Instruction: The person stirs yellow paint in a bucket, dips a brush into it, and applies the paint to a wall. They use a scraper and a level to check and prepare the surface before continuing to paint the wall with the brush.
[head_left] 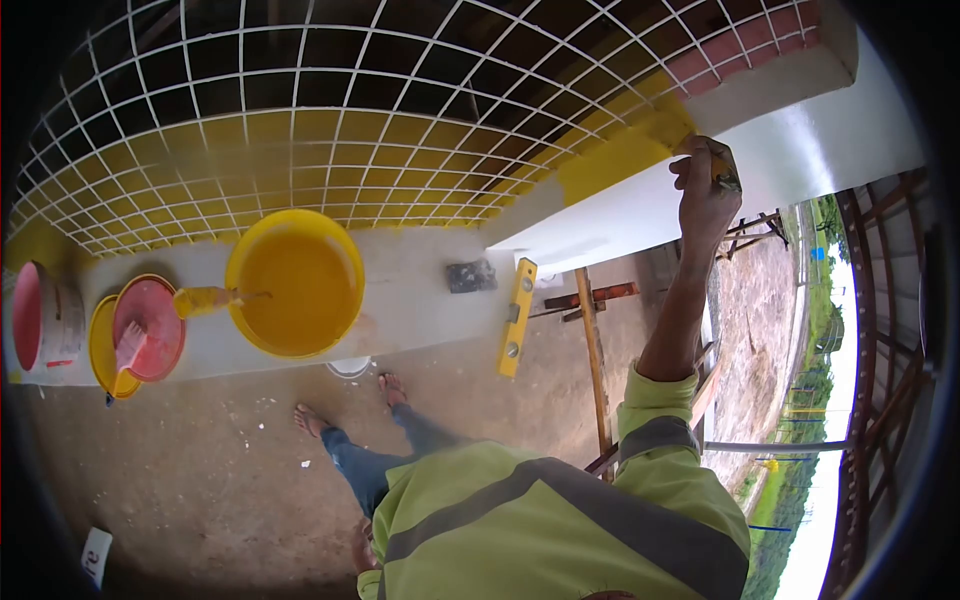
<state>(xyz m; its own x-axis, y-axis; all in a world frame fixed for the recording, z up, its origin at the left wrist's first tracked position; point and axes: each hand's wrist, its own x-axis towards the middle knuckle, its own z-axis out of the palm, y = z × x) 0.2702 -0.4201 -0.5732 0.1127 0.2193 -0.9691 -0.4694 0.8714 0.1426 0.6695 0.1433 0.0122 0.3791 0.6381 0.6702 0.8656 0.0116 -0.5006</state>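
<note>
My right hand (pixel 706 195) is raised at the right, its fingers wrapped round a paintbrush (pixel 724 166) smeared with yellow and dark paint. It is at the white wall edge, where a yellow-painted band (pixel 625 160) ends. My left hand (pixel 364 548) hangs low beside my body; its fingers are mostly hidden. On the ledge stands a yellow bucket (pixel 300 285) of yellow paint, with a yellow-coated brush (pixel 205 300) across its rim. Left of it, a red paint container (pixel 150 325) holds a pinkish brush (pixel 130 345).
White wire mesh (pixel 340 110) covers the opening ahead. A yellow spirit level (pixel 517 318) leans against the ledge, near a dark block (pixel 471 277). A wooden post (pixel 593 365) rises at the right. Another bucket (pixel 45 315) stands far left; a white container (pixel 350 367) is by my feet.
</note>
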